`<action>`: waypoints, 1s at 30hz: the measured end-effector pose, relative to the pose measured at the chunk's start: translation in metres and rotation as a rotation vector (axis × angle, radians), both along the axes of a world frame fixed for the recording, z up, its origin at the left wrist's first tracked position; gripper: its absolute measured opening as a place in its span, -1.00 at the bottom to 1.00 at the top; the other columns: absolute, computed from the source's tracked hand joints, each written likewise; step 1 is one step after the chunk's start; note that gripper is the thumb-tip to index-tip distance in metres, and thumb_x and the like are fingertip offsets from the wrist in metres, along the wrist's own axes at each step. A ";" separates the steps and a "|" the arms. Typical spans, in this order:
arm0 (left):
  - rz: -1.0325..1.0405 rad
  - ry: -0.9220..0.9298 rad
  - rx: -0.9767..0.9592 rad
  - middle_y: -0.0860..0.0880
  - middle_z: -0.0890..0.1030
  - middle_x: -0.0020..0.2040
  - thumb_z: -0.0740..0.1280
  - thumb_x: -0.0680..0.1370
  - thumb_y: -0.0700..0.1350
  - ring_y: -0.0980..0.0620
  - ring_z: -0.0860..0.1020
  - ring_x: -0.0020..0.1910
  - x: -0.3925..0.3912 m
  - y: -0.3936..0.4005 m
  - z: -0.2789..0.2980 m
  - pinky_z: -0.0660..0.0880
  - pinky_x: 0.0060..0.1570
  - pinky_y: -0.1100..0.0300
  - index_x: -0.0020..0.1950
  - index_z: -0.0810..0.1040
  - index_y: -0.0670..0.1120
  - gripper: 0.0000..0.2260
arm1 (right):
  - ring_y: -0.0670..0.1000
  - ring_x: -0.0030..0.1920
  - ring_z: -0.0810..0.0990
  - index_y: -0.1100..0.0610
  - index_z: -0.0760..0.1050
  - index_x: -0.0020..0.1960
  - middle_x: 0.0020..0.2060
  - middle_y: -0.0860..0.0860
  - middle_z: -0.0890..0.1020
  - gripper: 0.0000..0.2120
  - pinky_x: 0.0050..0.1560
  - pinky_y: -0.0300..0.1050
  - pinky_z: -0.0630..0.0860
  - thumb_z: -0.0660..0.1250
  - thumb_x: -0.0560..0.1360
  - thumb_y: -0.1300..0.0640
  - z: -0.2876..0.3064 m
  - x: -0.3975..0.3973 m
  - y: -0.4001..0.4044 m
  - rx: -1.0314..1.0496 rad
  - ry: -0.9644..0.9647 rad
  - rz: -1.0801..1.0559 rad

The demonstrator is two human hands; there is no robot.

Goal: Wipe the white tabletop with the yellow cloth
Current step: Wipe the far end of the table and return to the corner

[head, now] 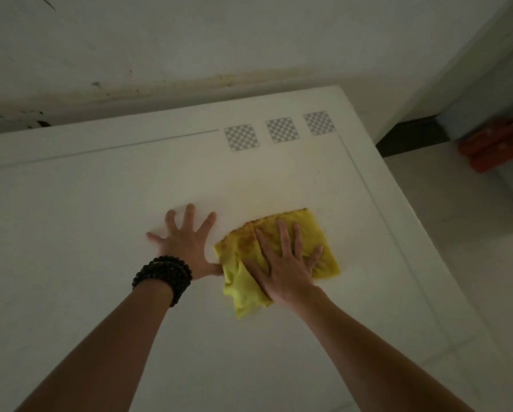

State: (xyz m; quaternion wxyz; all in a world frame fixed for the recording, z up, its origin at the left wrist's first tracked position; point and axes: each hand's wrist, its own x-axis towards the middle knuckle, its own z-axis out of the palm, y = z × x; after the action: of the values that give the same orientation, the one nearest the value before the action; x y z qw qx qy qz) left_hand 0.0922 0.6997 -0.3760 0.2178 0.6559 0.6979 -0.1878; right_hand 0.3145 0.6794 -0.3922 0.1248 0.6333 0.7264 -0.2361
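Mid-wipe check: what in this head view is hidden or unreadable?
- Tabletop under the yellow cloth: covered by the cloth, stains there unknown.
- Cloth's middle: hidden by the flat right hand.
- Orange things on the floor: blurred, unidentifiable.
- Table's near and left edges: cut off by the frame.

The right hand (285, 263) lies flat, fingers spread, on the crumpled yellow cloth (249, 254) on the white tabletop (85, 209). The left hand (183, 242), wearing a black bead bracelet (163, 276), presses flat just beside it, thumb touching the cloth.
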 end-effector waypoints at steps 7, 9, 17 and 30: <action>0.039 -0.003 -0.035 -0.01 -0.21 0.55 0.33 0.05 0.57 -0.30 -0.16 0.47 0.003 0.011 0.001 0.15 0.23 -0.51 0.49 -0.17 0.28 0.15 | 0.21 0.54 -0.48 -0.39 -0.30 0.54 0.59 -0.07 -0.39 -0.27 0.33 0.62 -0.34 -0.12 0.47 -0.55 -0.008 -0.033 0.090 0.037 0.014 -0.021; 0.041 0.003 -0.059 -0.02 -0.19 0.55 0.36 0.05 0.55 -0.31 -0.15 0.46 0.005 0.012 0.004 0.16 0.22 -0.52 0.49 -0.15 0.27 0.15 | 0.21 0.54 -0.48 -0.37 -0.29 0.55 0.59 -0.07 -0.39 -0.27 0.32 0.62 -0.35 -0.13 0.48 -0.54 -0.009 -0.037 0.103 0.033 0.008 0.000; 0.060 0.012 -0.069 -0.01 -0.16 0.54 0.40 0.06 0.51 -0.28 -0.11 0.47 0.007 0.012 0.010 0.20 0.22 -0.47 0.47 -0.14 0.30 0.14 | 0.18 0.54 -0.48 -0.37 -0.30 0.55 0.58 -0.09 -0.41 -0.30 0.33 0.59 -0.37 -0.15 0.50 -0.51 -0.003 -0.022 0.041 0.039 0.047 0.037; 0.051 0.019 -0.052 -0.04 -0.17 0.53 0.39 0.09 0.51 -0.30 -0.12 0.46 0.008 0.012 0.010 0.20 0.24 -0.46 0.48 -0.10 0.20 0.13 | 0.19 0.54 -0.47 -0.39 -0.32 0.54 0.59 -0.07 -0.38 -0.30 0.32 0.60 -0.38 -0.17 0.48 -0.53 -0.010 -0.028 0.074 0.043 0.021 0.008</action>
State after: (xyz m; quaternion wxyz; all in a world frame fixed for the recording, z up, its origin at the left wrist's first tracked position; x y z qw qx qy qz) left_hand 0.1004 0.7120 -0.3665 0.2330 0.6304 0.7112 -0.2064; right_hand 0.2869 0.7536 -0.4022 0.1043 0.6303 0.7352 -0.2265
